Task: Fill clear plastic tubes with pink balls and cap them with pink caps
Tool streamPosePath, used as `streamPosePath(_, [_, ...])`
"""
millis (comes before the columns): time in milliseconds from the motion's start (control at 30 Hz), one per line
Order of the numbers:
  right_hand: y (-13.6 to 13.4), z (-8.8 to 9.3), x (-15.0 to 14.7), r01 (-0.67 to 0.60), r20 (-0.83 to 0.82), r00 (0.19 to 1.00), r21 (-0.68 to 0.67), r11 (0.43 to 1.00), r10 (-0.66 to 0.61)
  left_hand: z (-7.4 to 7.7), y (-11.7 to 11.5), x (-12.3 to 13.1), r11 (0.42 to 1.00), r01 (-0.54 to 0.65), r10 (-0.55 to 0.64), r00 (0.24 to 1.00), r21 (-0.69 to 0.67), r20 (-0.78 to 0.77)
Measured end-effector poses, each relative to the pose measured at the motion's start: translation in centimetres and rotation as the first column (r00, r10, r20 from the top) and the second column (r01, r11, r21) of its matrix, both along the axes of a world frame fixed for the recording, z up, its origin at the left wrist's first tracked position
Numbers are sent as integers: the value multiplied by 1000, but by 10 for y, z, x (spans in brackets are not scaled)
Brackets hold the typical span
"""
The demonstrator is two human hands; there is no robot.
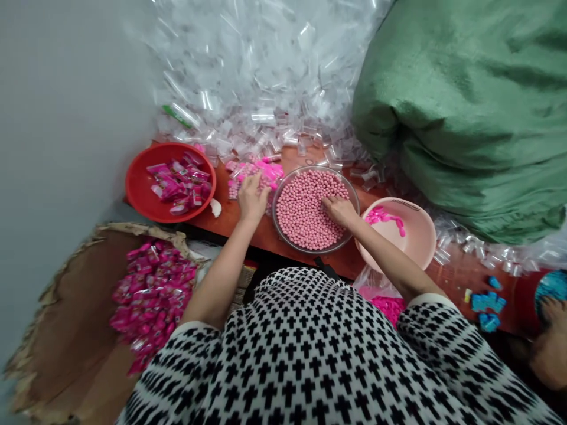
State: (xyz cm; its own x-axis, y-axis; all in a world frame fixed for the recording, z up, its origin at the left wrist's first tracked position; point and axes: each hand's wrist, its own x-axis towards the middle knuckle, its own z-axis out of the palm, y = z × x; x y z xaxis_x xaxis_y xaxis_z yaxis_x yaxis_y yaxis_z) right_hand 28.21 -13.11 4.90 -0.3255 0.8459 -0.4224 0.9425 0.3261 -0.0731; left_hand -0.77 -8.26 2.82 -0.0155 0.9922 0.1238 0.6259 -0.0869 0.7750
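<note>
In among pink beads (301,215) with the right hand (339,211)!
Can't tell the grip, with fingertips sunk in the clear bowl (289,241); beads likely light, hard, rolly: pinch from the top. Beyond, at pink pieces (269,171) with the left hand (252,199), hold unclear.

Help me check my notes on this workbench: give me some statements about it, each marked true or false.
1. The right hand touches the pink beads. True.
2. The left hand is inside the red bowl. False: the left hand is at the pink pile, between the red bowl and the beads.
3. The red bowl holds pink packets. True.
4. The pale basin holds blue pieces. False: the pieces in the pale basin are pink.
5. The green sack is to the right of the red bowl. True.
</note>
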Motion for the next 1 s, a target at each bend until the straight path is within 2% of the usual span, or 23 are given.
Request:
streamPosePath(67, [2,3,-1,-3,45,999,21,1000,2,-12,19,-15,999,-44,45,999,-25,18])
streamPosePath(133, [3,5,-3,32,97,995,54,998,-38,-27,30,-24,998,-38,42,998,-58,52])
streamPosePath(200, [4,4,-11,55,127,990,49,997,-61,-41,32,-30,997,-18,24,996,-70,88])
streamPosePath(267, [6,-2,-25,12,102,995,-17,1000,-10,-50,28,-35,998,-14,20,995,-65,101])
streamPosePath(367, [11,-15,-47,-64,-4,998,-96,993,64,-50,16,-40,998,-7,13,996,-66,89])
streamPosePath(467, [11,-25,-52,72,-169,982,-107,992,-89,-34,2,-37,998,52,-49,997,-45,60])
streamPosePath(533, [6,-26,-47,229,-399,877,-142,963,-267,-18,-9,-25,992,121,-119,992,-30,52])
streamPosePath(567, [2,-25,-43,299,-535,771,-175,938,-346,-10,-15,-16,986,162,-159,985,-37,60])
streamPosePath(633, [-7,-20,-38,391,-758,471,-280,877,-452,4,-27,8,962,262,-254,961,-71,107])
streamPosePath(700, [-15,-12,-37,391,-841,180,-415,822,-511,14,-38,35,923,368,-341,919,-116,197])
streamPosePath(767, [-22,-5,-38,328,-830,-10,-529,782,-558,17,-47,58,884,430,-354,872,-184,339])
streamPosePath(800, [-24,-2,-39,298,-817,-68,-565,770,-573,17,-51,67,870,443,-328,848,-218,416])
streamPosePath(867, [-29,0,-38,264,-805,-131,-590,763,-578,15,-56,81,855,440,-243,807,-274,538])
streamPosePath(933, [-33,0,-33,261,-820,-131,-570,779,-557,14,-60,88,862,409,-176,796,-301,579])
streamPosePath(1000, [-37,0,-24,278,-847,-85,-525,804,-524,15,-62,92,876,380,-164,812,-296,560])
